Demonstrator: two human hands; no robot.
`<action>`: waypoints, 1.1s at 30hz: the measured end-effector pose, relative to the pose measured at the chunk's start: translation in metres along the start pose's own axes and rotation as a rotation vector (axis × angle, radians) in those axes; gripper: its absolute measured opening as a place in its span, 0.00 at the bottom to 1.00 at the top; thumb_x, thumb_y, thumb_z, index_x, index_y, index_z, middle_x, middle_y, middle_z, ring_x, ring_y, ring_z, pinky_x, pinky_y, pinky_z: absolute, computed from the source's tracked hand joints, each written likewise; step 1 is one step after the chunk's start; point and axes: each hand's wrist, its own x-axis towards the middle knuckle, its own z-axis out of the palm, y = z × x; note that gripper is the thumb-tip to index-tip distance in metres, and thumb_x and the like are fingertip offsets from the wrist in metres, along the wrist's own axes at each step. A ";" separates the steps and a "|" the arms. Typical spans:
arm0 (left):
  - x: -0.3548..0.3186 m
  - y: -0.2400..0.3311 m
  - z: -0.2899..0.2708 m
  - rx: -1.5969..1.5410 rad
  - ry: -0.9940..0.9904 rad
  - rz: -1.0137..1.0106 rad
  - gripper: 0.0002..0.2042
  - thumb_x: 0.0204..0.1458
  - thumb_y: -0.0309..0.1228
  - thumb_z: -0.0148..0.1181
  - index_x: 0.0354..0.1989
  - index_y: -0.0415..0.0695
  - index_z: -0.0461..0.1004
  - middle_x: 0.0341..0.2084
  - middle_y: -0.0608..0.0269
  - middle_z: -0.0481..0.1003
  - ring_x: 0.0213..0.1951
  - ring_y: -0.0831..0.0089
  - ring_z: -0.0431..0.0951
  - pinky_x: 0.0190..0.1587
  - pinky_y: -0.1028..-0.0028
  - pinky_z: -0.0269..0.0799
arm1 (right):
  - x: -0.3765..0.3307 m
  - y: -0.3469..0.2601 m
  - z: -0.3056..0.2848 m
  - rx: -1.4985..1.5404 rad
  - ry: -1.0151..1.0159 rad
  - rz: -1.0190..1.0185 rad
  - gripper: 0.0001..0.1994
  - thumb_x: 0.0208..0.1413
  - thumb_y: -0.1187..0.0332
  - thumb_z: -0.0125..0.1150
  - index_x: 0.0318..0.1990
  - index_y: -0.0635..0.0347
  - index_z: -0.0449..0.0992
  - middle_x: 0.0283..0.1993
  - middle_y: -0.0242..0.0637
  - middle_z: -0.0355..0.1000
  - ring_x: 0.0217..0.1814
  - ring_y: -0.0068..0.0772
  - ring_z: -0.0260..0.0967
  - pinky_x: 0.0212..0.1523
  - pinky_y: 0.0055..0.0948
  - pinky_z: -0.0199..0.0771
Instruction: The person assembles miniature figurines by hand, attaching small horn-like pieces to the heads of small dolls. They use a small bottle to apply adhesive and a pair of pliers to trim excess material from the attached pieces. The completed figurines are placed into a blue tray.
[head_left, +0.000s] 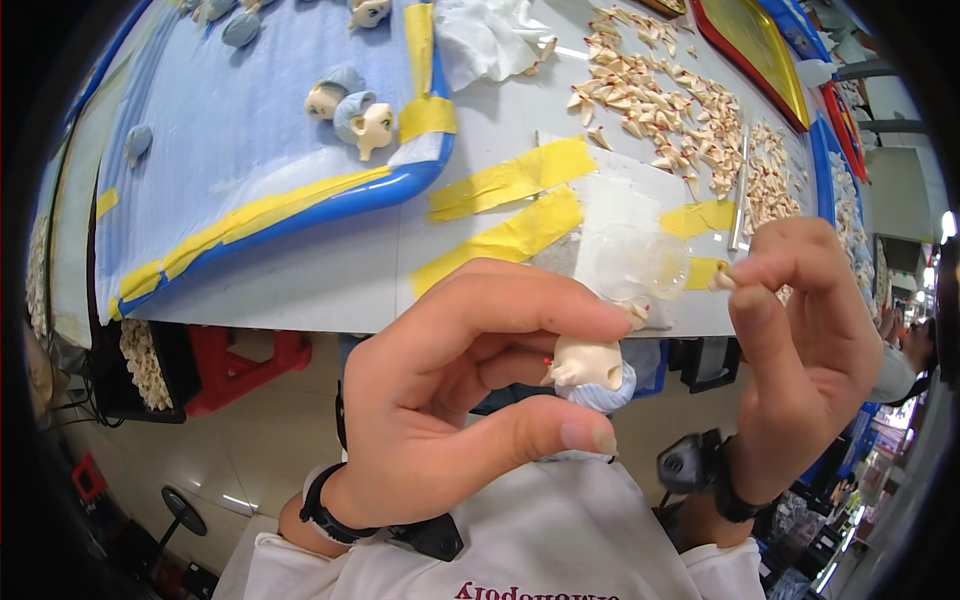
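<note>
My left hand (pixel 470 370) is closed round a small doll head (pixel 588 362), thumb below and fingers above. The head is cream with pale blue hair, and a pointed ear with a red tip sticks out at its left. A small hole shows in its right side. To the right, my right hand (pixel 800 320) pinches a tiny cream ear piece (pixel 722 278) between thumb and forefinger, apart from the head. Between the hands, beyond them, a clear round dish (pixel 640 262) sits on the white table (pixel 350 275). Another small piece with red lies by my left fingertips.
Many pointed ear pieces (pixel 700 110) are heaped at the far right, beside a metal ruler (pixel 740 190). A blue-rimmed tray (pixel 330 205) at the left holds several doll heads (pixel 365 122). Yellow tape (pixel 515 180) strips cross the table. A red stool (pixel 240 365) stands below it.
</note>
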 end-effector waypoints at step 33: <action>0.014 0.007 0.017 0.869 -0.345 0.602 0.19 0.38 0.33 0.69 0.34 0.37 0.70 0.33 0.51 0.70 0.32 0.67 0.70 0.32 0.75 0.65 | -0.031 -0.012 -0.004 0.413 -0.148 0.161 0.26 0.42 0.64 0.69 0.46 0.69 0.66 0.41 0.43 0.68 0.40 0.30 0.67 0.38 0.24 0.67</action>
